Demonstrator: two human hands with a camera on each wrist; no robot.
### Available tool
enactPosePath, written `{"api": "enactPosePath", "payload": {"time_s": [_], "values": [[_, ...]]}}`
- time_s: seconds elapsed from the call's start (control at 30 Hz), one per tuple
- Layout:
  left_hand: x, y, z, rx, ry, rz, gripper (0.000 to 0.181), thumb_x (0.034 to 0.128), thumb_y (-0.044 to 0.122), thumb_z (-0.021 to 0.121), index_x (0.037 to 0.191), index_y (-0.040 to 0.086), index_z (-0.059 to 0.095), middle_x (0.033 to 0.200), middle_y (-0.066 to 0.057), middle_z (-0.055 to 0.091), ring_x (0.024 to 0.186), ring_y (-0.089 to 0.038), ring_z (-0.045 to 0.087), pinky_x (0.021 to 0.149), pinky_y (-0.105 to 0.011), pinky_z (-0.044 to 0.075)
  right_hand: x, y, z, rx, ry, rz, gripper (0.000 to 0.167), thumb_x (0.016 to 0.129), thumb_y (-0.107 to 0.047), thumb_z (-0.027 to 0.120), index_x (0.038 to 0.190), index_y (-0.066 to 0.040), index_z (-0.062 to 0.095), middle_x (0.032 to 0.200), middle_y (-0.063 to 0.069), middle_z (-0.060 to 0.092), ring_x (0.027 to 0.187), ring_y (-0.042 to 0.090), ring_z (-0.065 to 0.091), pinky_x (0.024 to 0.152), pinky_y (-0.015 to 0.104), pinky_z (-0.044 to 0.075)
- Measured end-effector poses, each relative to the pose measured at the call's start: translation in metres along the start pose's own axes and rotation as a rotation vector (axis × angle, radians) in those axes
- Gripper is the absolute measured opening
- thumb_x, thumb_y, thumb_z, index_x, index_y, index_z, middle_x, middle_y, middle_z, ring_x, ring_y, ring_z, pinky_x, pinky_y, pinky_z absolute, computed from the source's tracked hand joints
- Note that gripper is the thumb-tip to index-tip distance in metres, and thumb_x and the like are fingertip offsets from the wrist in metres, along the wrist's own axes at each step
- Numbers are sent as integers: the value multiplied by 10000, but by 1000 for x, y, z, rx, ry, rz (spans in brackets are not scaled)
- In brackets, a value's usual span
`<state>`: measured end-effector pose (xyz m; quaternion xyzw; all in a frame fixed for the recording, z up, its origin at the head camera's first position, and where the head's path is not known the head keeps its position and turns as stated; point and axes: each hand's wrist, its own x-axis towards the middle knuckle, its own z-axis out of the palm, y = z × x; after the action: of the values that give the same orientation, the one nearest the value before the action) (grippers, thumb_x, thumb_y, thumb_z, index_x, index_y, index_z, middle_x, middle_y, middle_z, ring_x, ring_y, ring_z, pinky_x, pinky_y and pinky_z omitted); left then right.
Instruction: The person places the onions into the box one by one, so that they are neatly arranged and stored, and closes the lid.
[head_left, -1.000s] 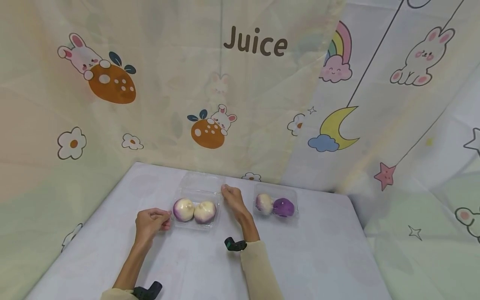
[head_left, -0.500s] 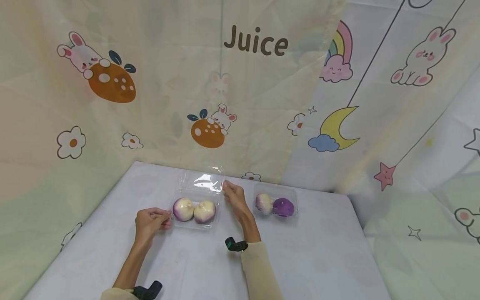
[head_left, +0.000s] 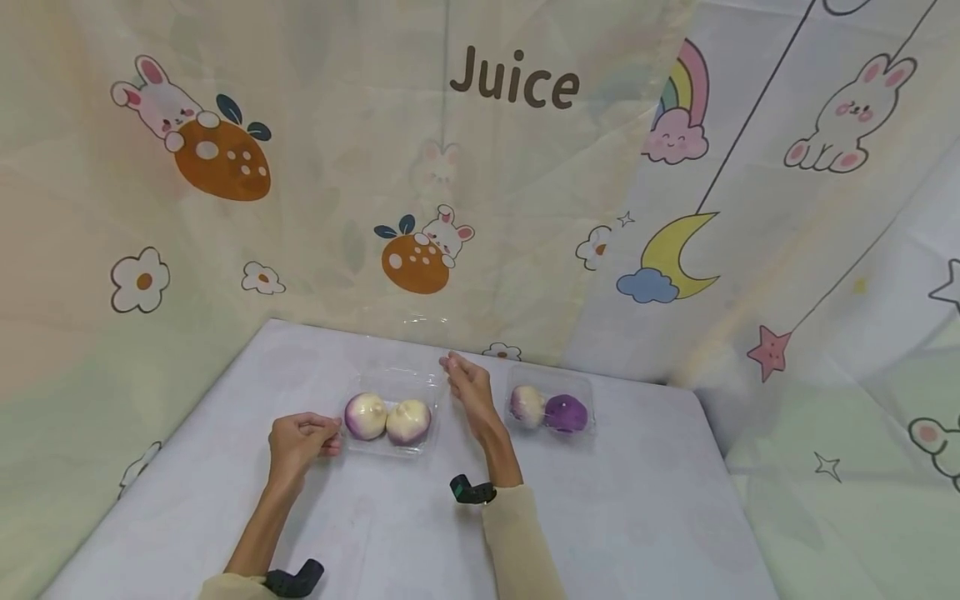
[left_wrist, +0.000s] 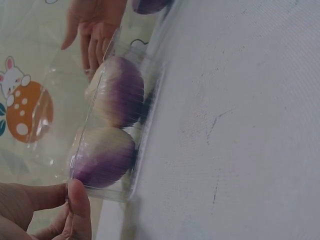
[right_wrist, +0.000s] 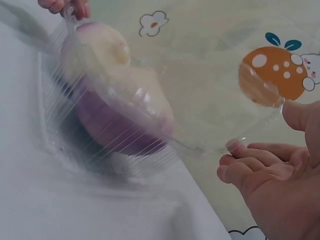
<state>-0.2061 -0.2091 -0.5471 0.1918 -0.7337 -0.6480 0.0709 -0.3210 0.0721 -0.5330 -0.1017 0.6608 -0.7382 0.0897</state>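
Observation:
A clear plastic clamshell box [head_left: 390, 451] holds two cream-and-purple peach-like rounds [head_left: 408, 422]. My left hand [head_left: 303, 446] pinches the rim at its left side; in the left wrist view, thumb and finger meet on that edge. Its clear lid [right_wrist: 200, 150] stands raised at the back, seen mostly by its glints. At the lid's right side is my right hand [head_left: 470, 387], thumb and fingers spread apart. In the right wrist view, its thumb [right_wrist: 295, 114] and a fingertip [right_wrist: 235, 146] appear to touch the lid's edge.
To the right stands a second clear box [head_left: 588, 429] with a cream-and-purple round [head_left: 527, 406] and a deep purple one [head_left: 566, 414]. A white cloth-covered table [head_left: 622, 508] bears both boxes. A printed curtain [head_left: 322, 208] rises just behind the table's back edge.
The lid has swung up from lying back on the table to standing raised. My right hand has moved slightly up and away, its fingers spreading. The left hand keeps its pinch.

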Motion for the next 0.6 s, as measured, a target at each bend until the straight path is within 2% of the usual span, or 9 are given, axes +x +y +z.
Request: {"api": "enactPosePath", "payload": {"time_s": [0.23, 0.53, 0.6], "values": [[-1, 1, 0, -13, -12, -4, 232, 1005, 51, 772, 1034, -172, 712, 730, -75, 796, 573, -74, 723, 599, -264, 696, -5, -9, 1, -80, -8, -36, 480, 1190, -285, 466, 1525, 37, 585, 1587, 216, 601, 1564, 399, 496, 1338, 576, 383], [-1, 1, 0, -25, -16, -9, 245, 1009, 52, 769, 1057, -179, 707, 724, -62, 791, 568, -77, 726, 603, -267, 698, -14, -9, -2, -162, 11, -73, 476, 1179, -345, 497, 1410, 19, 698, 1536, 176, 658, 1551, 380, 518, 1321, 582, 418], [-1, 0, 0, -25, -18, -4, 241, 1012, 53, 765, 1053, -177, 704, 724, -61, 790, 570, -76, 727, 603, -264, 697, -16, -8, -2, -178, 22, -79, 450, 1166, -341, 532, 1385, 4, 722, 1511, 163, 681, 1525, 366, 550, 1299, 587, 458]]}}
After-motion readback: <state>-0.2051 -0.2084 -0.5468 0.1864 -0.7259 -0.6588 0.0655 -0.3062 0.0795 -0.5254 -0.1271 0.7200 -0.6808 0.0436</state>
